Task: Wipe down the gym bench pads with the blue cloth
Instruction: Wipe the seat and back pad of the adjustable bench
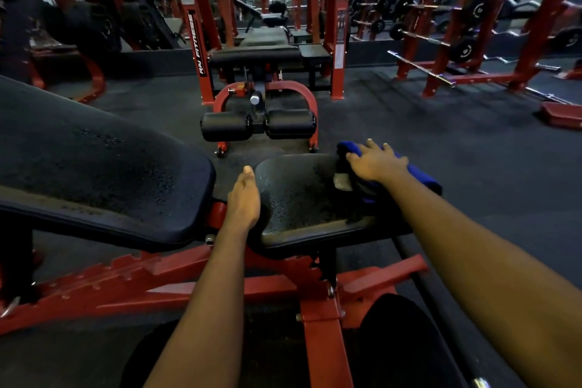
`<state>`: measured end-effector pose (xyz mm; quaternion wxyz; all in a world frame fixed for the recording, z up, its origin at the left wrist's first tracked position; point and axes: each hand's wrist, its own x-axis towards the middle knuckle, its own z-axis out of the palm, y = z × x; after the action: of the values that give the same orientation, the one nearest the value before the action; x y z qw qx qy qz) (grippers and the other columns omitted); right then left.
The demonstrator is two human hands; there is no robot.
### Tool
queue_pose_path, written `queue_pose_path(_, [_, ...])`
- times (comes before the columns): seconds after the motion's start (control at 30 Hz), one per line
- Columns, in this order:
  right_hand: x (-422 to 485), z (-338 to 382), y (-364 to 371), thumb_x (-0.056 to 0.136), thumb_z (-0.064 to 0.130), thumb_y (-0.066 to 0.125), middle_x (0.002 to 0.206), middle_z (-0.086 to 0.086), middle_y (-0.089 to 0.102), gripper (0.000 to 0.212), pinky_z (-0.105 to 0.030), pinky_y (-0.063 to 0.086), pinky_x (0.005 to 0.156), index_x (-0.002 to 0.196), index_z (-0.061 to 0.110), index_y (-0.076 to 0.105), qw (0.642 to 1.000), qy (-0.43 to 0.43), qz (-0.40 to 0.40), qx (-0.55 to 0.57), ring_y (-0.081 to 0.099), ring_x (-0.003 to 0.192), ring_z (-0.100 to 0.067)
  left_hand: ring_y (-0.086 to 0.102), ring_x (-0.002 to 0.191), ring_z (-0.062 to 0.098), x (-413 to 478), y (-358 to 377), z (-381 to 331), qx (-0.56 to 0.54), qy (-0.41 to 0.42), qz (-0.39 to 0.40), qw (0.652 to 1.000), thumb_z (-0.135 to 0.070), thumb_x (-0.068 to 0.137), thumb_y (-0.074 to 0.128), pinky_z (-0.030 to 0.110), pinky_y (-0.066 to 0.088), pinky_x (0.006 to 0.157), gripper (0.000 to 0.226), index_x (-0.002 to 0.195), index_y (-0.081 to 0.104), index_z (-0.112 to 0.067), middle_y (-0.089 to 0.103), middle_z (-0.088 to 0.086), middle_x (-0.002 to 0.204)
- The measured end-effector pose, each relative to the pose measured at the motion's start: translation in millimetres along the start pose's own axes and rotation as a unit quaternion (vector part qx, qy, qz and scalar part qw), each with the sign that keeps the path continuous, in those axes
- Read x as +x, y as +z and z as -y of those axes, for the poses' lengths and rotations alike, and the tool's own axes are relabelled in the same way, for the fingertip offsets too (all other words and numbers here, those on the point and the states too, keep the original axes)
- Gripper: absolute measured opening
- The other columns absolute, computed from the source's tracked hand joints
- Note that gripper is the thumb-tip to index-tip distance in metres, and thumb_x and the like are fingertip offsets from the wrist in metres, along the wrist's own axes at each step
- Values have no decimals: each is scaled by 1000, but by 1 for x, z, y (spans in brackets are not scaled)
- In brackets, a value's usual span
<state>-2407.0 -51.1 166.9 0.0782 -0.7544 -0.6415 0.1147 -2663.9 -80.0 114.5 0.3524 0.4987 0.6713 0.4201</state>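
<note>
I saw the blue cloth (pixel 420 174) bunched on the far right corner of the black seat pad (pixel 299 195), part of it hanging over that edge. The seat pad lay nearly level, its surface speckled. Just left of it, the longer black back pad (pixel 94 167) tilted upward, also speckled.

The seat pad (pixel 299 198) of the bench was the carrying surface. It was black, speckled with small marks, and mounted on a red frame (pixel 318 340) that stood on the dark floor (pixel 441 135). The blue cloth (pixel 422 176) lay bunched on the seat pad's right end and reached past its right edge. Your right hand (pixel 376 162) lay flat on the cloth, fingers spread. Your left hand (pixel 244 198) rested against the seat pad's left edge. Left of the seat pad, just beside it, sat the larger back pad (pixel 94 167), tilted.
</note>
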Motion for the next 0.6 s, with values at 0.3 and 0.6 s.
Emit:
queue_pose_path(0.3, [-79, 6, 28, 102, 55, 23, 166, 9, -1, 56, -67, 4, 114, 155, 44, 11, 992, -113, -32, -49, -5, 153, -22, 15, 149, 29, -4, -1, -1, 13, -3, 12, 1000, -51, 104, 12, 44, 9, 119, 60, 154, 31, -24, 26, 7, 160])
queue_pose_path(0.6, [15, 57, 19, 102, 55, 21, 167, 3, 1, 60, -72, 1, 112, 157, 35, 12, 996, -70, 40, -38, -2, 152, -30, 18, 148, 30, -1, -1, 1, 6, -9, 5, 1000, -51, 104, 14, 47, 11, 121, 60, 151, 37, -21, 30, 8, 159])
